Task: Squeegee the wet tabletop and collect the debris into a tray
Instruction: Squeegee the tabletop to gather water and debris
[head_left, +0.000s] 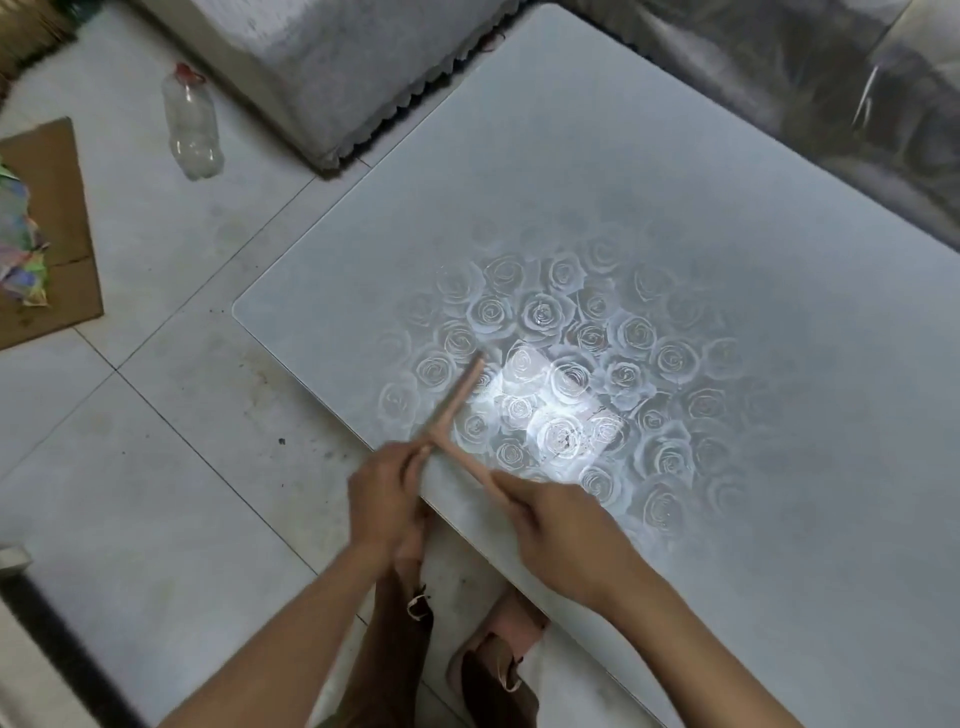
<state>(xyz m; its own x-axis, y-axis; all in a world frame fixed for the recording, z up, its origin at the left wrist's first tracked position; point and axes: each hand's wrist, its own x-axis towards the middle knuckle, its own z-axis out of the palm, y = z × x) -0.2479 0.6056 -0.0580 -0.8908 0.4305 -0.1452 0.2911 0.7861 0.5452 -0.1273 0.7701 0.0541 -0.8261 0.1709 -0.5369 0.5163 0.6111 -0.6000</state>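
A slim pink T-shaped squeegee (460, 400) sits at the near-left edge of the glossy, rose-patterned tabletop (727, 208), its long bar pointing far-right. The left hand (387, 488) pinches the bar's near end. The right hand (561, 530) is curled around what seems to be the stem, though blur hides the detail.

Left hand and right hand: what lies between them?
In the head view, the T-joint of the squeegee lies between the left hand and right hand, over the tabletop near its edge.
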